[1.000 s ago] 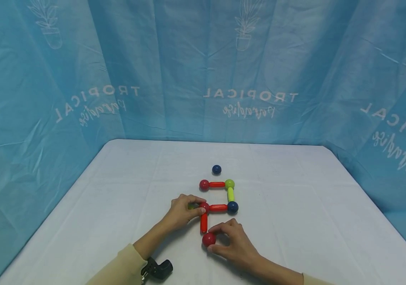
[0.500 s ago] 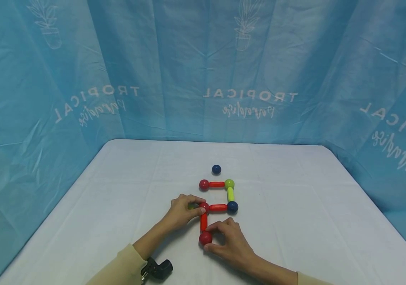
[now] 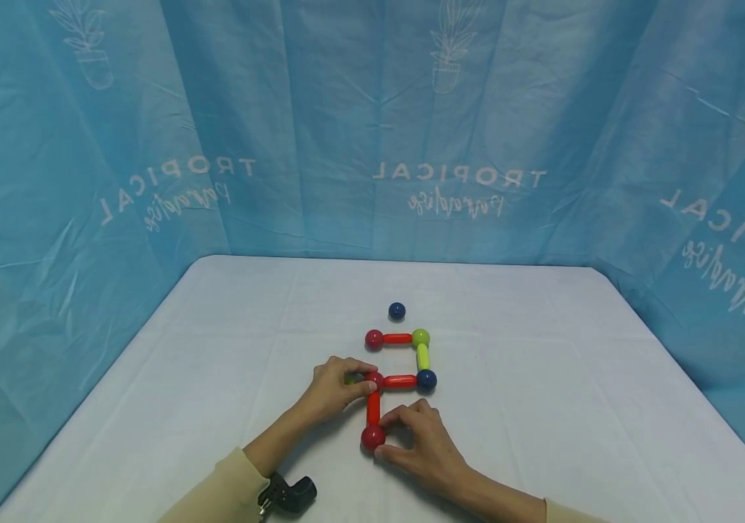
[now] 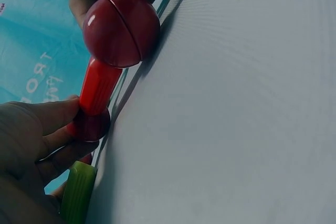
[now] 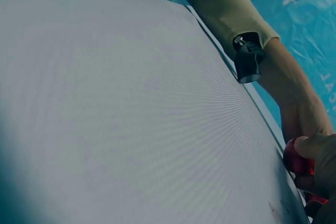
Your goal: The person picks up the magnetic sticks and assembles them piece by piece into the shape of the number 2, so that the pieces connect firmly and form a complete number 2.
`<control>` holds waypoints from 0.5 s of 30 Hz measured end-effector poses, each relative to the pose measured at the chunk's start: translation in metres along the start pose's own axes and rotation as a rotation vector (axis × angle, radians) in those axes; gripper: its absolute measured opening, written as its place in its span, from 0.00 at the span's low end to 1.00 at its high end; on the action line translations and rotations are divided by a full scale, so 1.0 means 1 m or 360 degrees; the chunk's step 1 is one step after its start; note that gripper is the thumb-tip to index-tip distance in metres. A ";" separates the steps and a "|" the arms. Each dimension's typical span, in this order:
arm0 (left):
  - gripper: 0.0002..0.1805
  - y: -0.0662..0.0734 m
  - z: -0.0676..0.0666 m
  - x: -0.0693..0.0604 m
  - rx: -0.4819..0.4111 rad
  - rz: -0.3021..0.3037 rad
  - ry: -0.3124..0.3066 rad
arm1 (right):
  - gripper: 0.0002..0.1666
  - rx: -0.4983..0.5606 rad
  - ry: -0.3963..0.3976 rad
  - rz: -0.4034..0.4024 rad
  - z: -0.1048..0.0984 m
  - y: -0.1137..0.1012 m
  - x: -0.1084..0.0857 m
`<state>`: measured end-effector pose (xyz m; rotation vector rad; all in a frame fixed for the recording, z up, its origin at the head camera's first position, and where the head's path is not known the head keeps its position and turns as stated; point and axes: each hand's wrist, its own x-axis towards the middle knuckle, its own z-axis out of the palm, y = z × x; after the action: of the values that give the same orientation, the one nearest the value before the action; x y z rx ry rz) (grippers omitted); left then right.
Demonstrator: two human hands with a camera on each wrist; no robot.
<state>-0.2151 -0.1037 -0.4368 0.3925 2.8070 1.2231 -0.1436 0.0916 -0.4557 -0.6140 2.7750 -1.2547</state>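
Observation:
My left hand (image 3: pixel 336 390) pinches a red ball (image 4: pixel 90 125) between thumb and fingers at the middle of a flat figure of magnetic rods and balls. From this ball a red rod (image 3: pixel 373 410) runs toward me to a larger-looking red ball (image 3: pixel 373 437), against which its end rests. Thumb and index finger of my right hand (image 3: pixel 427 444) hold that near ball from the right. Another red rod (image 3: pixel 401 381) leads right to a dark blue ball (image 3: pixel 427 380). A green rod (image 4: pixel 79 192) shows beside my left fingers in the left wrist view, mostly hidden in the head view.
Beyond the blue ball, a yellow-green rod (image 3: pixel 422 357), a green ball (image 3: pixel 421 337), a red rod (image 3: pixel 398 338) and a red ball (image 3: pixel 374 339) continue the figure. A loose blue ball (image 3: pixel 397 311) lies behind it. A black wrist camera (image 3: pixel 290 495) sits at my left cuff.
My right hand has moved the near red ball slightly left and away from me, up against the end of the red rod. My left hand has stayed in place.

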 end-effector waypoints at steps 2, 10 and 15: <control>0.16 0.000 0.000 0.000 0.0003 0.0003 0.0003 | 0.21 0.0003 -0.0004 0.0006 0.000 0.000 0.000; 0.17 0.000 0.000 -0.001 0.0001 0.0000 0.0005 | 0.22 0.0010 -0.0001 0.0006 0.000 0.000 0.000; 0.16 0.000 0.000 -0.001 -0.0007 0.0004 0.0008 | 0.23 0.0019 -0.0004 0.0009 -0.001 0.000 0.000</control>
<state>-0.2144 -0.1033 -0.4368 0.3935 2.8085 1.2323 -0.1435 0.0920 -0.4552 -0.6056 2.7631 -1.2678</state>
